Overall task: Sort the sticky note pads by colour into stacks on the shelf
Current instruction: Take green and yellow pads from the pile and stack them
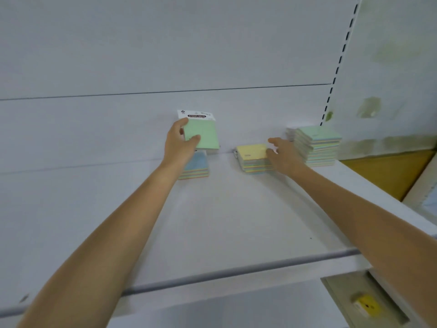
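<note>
White shelving fills our view: a pale back panel with one thin horizontal seam, a slotted upright (340, 60) at the right, and a white shelf (236, 221) with a grey front rail. We have both bare forearms stretched out over the shelf toward its back edge. Our left hand (181, 143) grips a green sticky note pad (204, 134), thumb across its front face near the lower left corner, fingers behind it; the pad is lifted and tilted up against the back panel, its white header card reading "STICKY NOTE". Directly under that hand sits a short stack topped in blue (196, 165), partly hidden by the wrist. Our right hand (282, 155) is open with fingers loosely spread, resting against the right side of a stack topped in yellow (253, 155); we cannot tell whether the fingers actually pinch it. Just to the right of that hand stands the tallest stack, topped in green (316, 145), its edges showing mixed pastel layers, with more white packaging tucked behind it. All three stacks sit near the rear of the shelf, the blue and yellow ones apart from each other. Below the shelf at lower right, a grey tray holds a blurred yellow object (367, 305).
</note>
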Tool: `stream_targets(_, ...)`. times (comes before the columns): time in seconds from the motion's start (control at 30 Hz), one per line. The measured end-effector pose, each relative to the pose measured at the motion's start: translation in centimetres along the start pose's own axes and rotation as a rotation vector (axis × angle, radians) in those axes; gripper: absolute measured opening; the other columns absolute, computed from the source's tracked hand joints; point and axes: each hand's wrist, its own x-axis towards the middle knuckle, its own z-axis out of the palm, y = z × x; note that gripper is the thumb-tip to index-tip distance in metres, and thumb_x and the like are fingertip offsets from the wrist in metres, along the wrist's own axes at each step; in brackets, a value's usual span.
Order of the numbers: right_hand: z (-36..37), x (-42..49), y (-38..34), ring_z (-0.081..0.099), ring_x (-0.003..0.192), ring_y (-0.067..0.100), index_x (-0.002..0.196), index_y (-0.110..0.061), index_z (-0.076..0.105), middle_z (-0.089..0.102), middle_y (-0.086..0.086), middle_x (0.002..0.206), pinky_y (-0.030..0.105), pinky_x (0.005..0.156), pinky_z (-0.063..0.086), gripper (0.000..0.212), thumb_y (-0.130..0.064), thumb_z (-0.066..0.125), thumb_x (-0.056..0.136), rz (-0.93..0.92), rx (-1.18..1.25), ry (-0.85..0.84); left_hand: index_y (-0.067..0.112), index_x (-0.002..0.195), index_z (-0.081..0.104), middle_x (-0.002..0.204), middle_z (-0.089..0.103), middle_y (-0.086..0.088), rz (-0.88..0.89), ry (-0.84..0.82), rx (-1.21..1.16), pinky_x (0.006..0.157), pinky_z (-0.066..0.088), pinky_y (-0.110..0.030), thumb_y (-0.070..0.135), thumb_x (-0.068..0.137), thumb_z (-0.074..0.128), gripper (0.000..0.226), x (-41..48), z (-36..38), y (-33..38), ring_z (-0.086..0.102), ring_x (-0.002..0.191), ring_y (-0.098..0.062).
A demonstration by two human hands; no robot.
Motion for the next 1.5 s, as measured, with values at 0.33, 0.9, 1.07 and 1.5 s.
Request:
stream_targets(0.33, -6.0, -7.0, 5.7, 0.013, 0.143, 0.026, 0.141, -0.029, 0.029, 0.020, -0.001, 0.154, 0.038, 0.116, 0.013, 0.065, -0.059, 0.043, 0.085, -0.114, -0.378, -0.388, 0.008, 0.130, 0.044, 0.108, 0.051, -0.010, -0.014, -0.164, -0.150, 0.064, 0.052, -0.019, 0.010, 0.081, 0.066, 0.054, -1.6, 13.9, 6.0, 0.056, 0.087, -0.019)
stream_targets(0.9, -5.9, -7.0, 7.6, 0.017, 0.139, 0.024, 0.137, -0.027, 0.035, 0.028, 0.002, 0.149, 0.038, 0.114, 0.013, 0.063, -0.062, 0.038, 0.085, -0.199, -0.314, -0.355, 0.012, 0.123, 0.052, 0.133, 0.052, -0.010, 0.068, -0.368, 0.377, 0.104, 0.040, -0.035, 0.041, 0.082, 0.061, 0.051, -1.7, 25.2, 8.4, 0.048, 0.123, -0.025)
stream_targets(1.07, -5.8, -6.9, 7.6, 0.015, 0.140, 0.023, 0.136, -0.027, 0.037, 0.027, 0.002, 0.149, 0.038, 0.114, 0.012, 0.062, -0.062, 0.038, 0.085, -0.197, -0.303, -0.359, 0.018, 0.117, 0.053, 0.131, 0.048, -0.010, 0.041, -0.372, 0.432, 0.102, 0.041, -0.037, 0.048, 0.079, 0.060, 0.049, -1.6, 25.5, 7.6, 0.049, 0.119, -0.025)
stream_targets(1.5, -6.4, -7.6, 5.6, 0.043, 0.127, 0.022, 0.122, -0.021, 0.055, 0.054, 0.002, 0.131, 0.034, 0.107, 0.030, 0.045, -0.046, 0.053, 0.085, -0.268, -0.173, -0.112, 0.023, 0.129, 0.046, 0.129, 0.044, -0.016, 0.268, -0.190, 0.709, 0.100, 0.041, -0.043, 0.045, 0.093, 0.040, 0.043, -2.1, 15.6, 5.4, 0.047, 0.122, -0.032)
